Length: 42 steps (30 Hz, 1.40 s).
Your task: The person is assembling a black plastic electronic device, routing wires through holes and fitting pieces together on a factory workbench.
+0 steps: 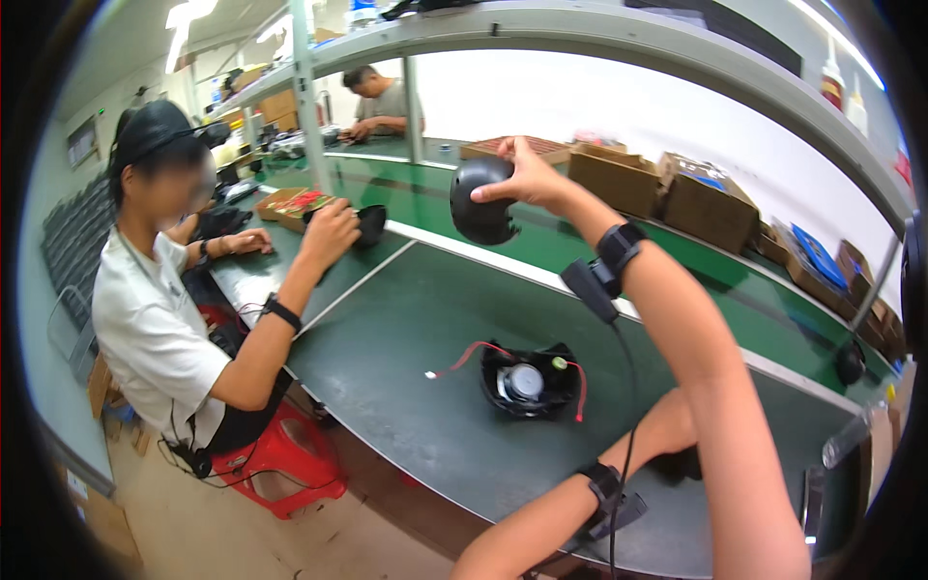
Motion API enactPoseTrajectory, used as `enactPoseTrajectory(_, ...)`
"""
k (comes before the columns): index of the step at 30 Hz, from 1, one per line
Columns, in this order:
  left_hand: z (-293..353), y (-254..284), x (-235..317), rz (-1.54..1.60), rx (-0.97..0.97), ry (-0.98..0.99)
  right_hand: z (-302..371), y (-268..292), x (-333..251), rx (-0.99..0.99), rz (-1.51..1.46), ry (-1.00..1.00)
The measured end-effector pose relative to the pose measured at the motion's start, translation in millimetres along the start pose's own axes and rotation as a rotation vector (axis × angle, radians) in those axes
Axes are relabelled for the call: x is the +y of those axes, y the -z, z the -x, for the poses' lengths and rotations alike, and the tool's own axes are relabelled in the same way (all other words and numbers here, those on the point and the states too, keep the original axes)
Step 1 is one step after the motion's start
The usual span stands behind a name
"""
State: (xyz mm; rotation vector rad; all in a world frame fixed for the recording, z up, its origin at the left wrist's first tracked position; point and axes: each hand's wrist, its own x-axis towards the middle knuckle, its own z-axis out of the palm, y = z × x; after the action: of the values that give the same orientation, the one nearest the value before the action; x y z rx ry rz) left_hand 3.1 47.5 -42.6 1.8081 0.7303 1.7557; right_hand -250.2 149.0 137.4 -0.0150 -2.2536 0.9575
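Observation:
My right hand [527, 179] holds up a black rounded plastic shell [480, 205] with a notched lower edge, above the far edge of the dark tabletop. The thumb presses its side while the other fingers go over the top. Below it on the table lies an open black housing [556, 398] with a round silver speaker [522, 382] inside. Red wires with small connectors run out on both sides. My left hand [667, 425] is low over the table, its fingers hidden behind my right forearm. A dark object [684, 466] shows beneath it, too covered to make out.
At left, a co-worker on a red stool [280, 464] handles a black part [371, 224] beside a box of red pieces [290, 208]. A green conveyor belt [541, 253] runs behind the table, with cardboard boxes [614, 182] beyond. A shelf [580, 29] hangs overhead. Another person sits far back.

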Motion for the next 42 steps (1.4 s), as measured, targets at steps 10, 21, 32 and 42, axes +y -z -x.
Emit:
enactPoseTrajectory(10, 2.7, 30.2, 21.8, -0.222, -0.14, 0.111, 246.9, 191.9, -177.6, -0.39, 1.311, 0.25)
enactPoseTrajectory(21, -14.3, 22.8, 36.3, -0.194, -0.19, 0.18, 456.5, 174.6, -166.1, -0.77, 1.287, 0.05)
enactPoseTrajectory(32, -13.0, 22.6, 32.6, -0.175, -0.217, 0.199, 482.8, 172.7, -95.4, 0.217, -0.068, -0.418)
enactPoseTrajectory(42, -4.3, 16.8, 37.4, -0.272, -0.15, 0.174, 458.8, 114.5, -86.9, 0.482, -0.036, -0.462)
